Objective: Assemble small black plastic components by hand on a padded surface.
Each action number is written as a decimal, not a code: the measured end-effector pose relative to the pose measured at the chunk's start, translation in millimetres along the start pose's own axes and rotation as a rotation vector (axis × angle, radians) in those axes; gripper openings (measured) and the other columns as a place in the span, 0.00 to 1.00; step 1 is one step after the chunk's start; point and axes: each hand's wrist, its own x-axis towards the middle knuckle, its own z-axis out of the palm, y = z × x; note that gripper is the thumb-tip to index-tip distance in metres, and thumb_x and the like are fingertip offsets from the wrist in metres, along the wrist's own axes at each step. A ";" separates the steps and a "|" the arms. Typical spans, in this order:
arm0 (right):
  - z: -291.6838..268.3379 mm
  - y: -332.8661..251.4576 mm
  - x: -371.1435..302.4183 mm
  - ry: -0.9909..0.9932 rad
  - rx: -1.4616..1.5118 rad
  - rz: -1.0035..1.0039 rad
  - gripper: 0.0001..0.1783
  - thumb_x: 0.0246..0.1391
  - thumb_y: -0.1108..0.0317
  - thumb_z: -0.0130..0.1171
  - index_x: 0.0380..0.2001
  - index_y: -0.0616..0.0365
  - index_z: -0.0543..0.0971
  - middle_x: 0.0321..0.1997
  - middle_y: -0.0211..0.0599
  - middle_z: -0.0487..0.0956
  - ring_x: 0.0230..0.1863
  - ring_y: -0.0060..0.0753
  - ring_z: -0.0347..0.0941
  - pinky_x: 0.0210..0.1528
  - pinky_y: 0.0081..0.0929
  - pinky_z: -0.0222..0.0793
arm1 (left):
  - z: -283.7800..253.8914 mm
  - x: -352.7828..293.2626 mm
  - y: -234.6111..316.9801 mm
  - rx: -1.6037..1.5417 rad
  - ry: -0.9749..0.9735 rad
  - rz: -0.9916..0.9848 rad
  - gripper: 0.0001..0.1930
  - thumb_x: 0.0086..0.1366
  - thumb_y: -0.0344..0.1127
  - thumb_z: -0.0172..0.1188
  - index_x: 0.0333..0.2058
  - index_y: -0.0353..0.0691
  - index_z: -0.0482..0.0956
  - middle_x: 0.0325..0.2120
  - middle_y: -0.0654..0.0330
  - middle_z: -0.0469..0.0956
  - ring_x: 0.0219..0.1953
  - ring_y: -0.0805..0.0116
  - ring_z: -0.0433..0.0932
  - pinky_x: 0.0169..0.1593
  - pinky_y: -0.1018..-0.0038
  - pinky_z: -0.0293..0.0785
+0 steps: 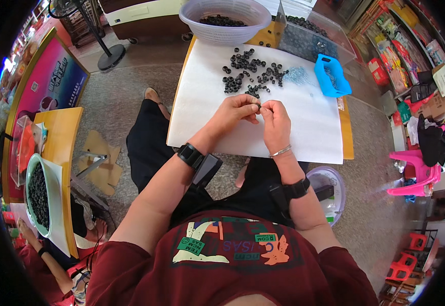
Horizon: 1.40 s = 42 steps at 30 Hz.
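Observation:
Both hands meet over the white sheet [304, 130] on the table in front of me. Fingers of my left hand [235, 113] are closed around a small black round piece, which is mostly hidden by the fingertips. Thumb and forefinger of my right hand [277, 124] pinch at the same spot, touching the left fingertips. Whether the right fingers hold a separate tiny part cannot be made out. Just beyond the hands lie loose small black round pieces [232, 84] in a scattered heap. To their right spreads a pile of tiny pale-blue pieces [298, 75].
At the table's far edge stand a lavender colander [225, 35] and a clear bin [309, 43], both with black pieces. A blue basket [329, 89] sits at the right edge. A lavender bucket [338, 194] is by my right knee. Another person's arm [54, 268] shows lower left.

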 end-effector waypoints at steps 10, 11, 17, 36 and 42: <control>-4.2 0.3 3.8 -0.090 0.080 0.216 0.07 0.54 0.71 0.54 0.35 0.62 0.74 0.29 0.36 0.76 0.30 0.27 0.72 0.34 0.24 0.67 | 0.0 4.9 -3.7 -0.006 0.062 0.020 0.09 0.62 0.31 0.56 0.38 0.32 0.76 0.28 0.63 0.77 0.28 0.76 0.76 0.35 0.80 0.74; -4.1 0.3 2.7 -0.089 0.070 0.216 0.07 0.54 0.71 0.54 0.35 0.62 0.74 0.29 0.36 0.76 0.30 0.27 0.72 0.34 0.24 0.67 | 1.4 5.8 -3.2 -0.014 0.057 0.021 0.09 0.62 0.31 0.56 0.38 0.32 0.76 0.28 0.63 0.77 0.28 0.76 0.76 0.35 0.80 0.74; -3.3 5.2 -4.2 -0.089 0.050 0.146 0.07 0.52 0.73 0.56 0.35 0.61 0.77 0.33 0.39 0.79 0.35 0.34 0.75 0.37 0.26 0.69 | 4.1 1.1 1.9 0.122 0.065 0.010 0.08 0.61 0.30 0.56 0.36 0.32 0.76 0.26 0.63 0.77 0.26 0.77 0.76 0.32 0.81 0.74; -26.3 55.9 37.3 -0.077 -0.317 0.032 0.07 0.46 0.69 0.59 0.32 0.55 0.78 0.28 0.37 0.74 0.33 0.41 0.70 0.38 0.35 0.64 | 5.2 0.9 -2.2 0.106 0.110 0.002 0.09 0.63 0.30 0.57 0.39 0.32 0.74 0.30 0.63 0.75 0.30 0.77 0.74 0.37 0.81 0.72; -13.1 78.4 73.6 -0.065 -0.406 -0.154 0.06 0.46 0.71 0.58 0.30 0.57 0.78 0.30 0.39 0.76 0.35 0.43 0.72 0.40 0.37 0.66 | 6.2 0.1 0.4 0.143 0.106 0.008 0.10 0.62 0.31 0.57 0.40 0.32 0.74 0.29 0.64 0.75 0.28 0.77 0.74 0.36 0.81 0.72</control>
